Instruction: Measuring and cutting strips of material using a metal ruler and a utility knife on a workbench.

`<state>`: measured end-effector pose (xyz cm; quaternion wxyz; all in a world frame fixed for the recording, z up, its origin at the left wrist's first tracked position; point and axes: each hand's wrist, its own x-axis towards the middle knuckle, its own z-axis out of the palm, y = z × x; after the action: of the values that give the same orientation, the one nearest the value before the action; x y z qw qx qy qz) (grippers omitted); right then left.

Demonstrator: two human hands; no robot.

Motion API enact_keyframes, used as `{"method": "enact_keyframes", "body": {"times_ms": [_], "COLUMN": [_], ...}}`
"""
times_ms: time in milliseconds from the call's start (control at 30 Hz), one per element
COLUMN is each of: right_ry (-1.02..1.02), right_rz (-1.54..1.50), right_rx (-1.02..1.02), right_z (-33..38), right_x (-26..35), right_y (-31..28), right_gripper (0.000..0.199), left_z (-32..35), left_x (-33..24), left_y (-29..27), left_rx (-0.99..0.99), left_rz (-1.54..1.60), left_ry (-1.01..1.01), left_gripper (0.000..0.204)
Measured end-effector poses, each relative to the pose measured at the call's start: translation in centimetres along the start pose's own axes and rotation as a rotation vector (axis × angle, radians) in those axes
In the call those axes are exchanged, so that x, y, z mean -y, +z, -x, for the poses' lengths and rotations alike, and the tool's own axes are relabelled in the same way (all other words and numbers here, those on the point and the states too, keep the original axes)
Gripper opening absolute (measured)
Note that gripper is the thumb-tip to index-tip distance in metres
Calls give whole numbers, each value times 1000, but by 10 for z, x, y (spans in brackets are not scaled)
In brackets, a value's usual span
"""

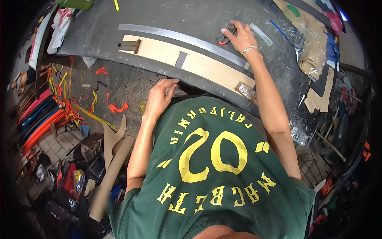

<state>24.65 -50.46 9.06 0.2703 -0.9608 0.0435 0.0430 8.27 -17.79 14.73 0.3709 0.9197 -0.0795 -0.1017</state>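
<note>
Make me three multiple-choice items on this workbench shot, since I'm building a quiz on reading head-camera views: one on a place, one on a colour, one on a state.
1. Where is the right hand?
A. On the scissors, beyond the long metal ruler
B. On the cardboard tube
C. On the green shirt

2. What colour is the long strip lying beside the metal ruler?
A. Bright blue
B. Pale tan
C. Black

3. How does the left hand rest?
A. Closed round a hammer
B. Raised clear of the table
C. Open, fingers laid on the near edge of the table

Answers: 1 A, the fingers lie over the scissors past the ruler. 2 B, the strip is light tan against the dark table. 3 C, the fingers lie spread on the edge with nothing held.
</note>
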Motion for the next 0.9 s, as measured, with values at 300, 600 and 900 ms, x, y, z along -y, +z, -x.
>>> {"method": "enact_keyframes", "body": {"times_ms": [300,600,900], "right_ry": [350,31,204], "right_rz": [66,122,118], "right_rx": [-128,36,90], "right_z": [-7,52,73], "right_x": [17,16,19], "right_y": [24,5,9], "right_gripper": [85,28,61], "left_z": [-55,-12,14], "left_x": [94,288,289], "left_y": [-81,-143,-132], "left_rx": [511,1323,1195], "left_rz": [35,23,151], "left_ry": [36,-287,-205], "left_gripper": [18,58,59]}}
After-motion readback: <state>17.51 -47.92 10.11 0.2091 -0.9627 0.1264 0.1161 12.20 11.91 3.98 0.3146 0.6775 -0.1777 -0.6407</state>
